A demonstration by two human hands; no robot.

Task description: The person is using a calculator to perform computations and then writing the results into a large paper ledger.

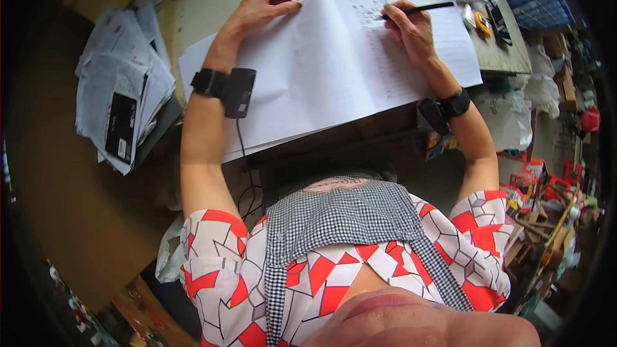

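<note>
While the right hand (411, 31) grips the black pen (429, 8), the left hand (259, 11), its grip unclear, should steady the paper (308, 64)

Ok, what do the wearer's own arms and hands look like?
Left hand and right hand: no gloves. Each wrist has a black strap with a black boxy unit; a thin dark cable trails from the left one. Short white sleeves, red patches, dark angular lines.
</note>
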